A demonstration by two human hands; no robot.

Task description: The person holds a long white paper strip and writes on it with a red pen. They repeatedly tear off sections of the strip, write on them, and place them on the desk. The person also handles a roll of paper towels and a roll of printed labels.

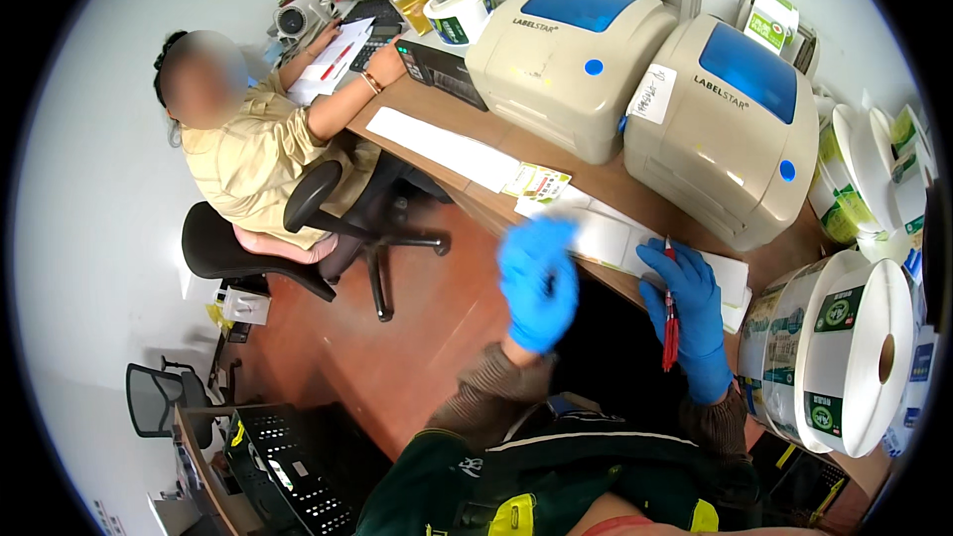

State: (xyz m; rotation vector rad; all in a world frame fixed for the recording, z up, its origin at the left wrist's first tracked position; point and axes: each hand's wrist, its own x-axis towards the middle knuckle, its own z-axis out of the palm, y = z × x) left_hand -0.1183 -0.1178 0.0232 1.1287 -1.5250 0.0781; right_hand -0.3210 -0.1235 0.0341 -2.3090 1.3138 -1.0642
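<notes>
My right hand [701,316], in a blue glove, rests at the desk's front edge on a white paper strip [608,238]. It holds a red pen [671,328] between its fingers, tip toward the printers. Left of it, my left hand [539,288], also blue-gloved, is raised off the desk edge. Motion smears its fingertips, so I cannot make out whether it holds anything. Just beyond it, a printed label [537,182] in green and white lies at the end of a longer white strip [442,147].
Two beige label printers [571,65] with blue windows stand along the desk. Large label rolls [844,347] stand at the right. On the left a person [263,149] sits on a black office chair [248,248], one hand on a small black device [442,72]. A black perforated crate [288,471] is lower left.
</notes>
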